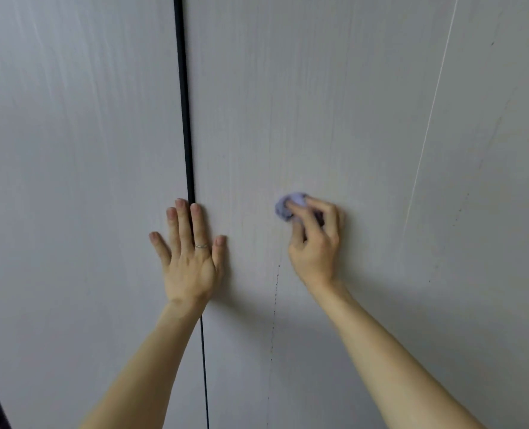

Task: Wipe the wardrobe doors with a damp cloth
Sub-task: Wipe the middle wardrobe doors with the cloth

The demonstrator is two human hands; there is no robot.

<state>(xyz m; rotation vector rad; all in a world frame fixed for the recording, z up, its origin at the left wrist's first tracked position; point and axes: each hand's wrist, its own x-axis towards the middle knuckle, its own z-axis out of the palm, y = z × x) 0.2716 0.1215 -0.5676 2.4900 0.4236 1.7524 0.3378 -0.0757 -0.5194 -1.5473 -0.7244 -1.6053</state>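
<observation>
Head view: two pale grey wardrobe doors with a thin dark gap [184, 103] running up and down between them. Left door [71, 150] to the left of the gap, right door [288, 88] to the right of it.

Task judged to be somewhere in the middle; hard to say just where. Soft up-and-down streaks on both sides of the gap, high up. Maybe from wiping, maybe just the pattern of the doors; cannot tell. A line of small dark spots [275, 305] a little to the right of the gap, low down, not rubbed off yet. More tiny dark specks far to the right of the gap, past a thin white line [430, 113]. So probably a lot left to wipe: the low part right of the gap, the far right part, and maybe the left door too.

Cloth [289, 205]: small, purple, scrunched into a ball, touching the right door, a bit to the right of the gap. Right hand [315, 243] holding the cloth, fingers [323, 209] curled over the ball and pushing it onto the door. Part of the cloth hidden under that hand.

Left hand [188, 258] flat and spread wide, holding nothing, laid right across the gap, fingertips touching both doors. A thin ring [201, 246] on one finger. Cloth clearly apart from this hand, further right of the gap.
</observation>
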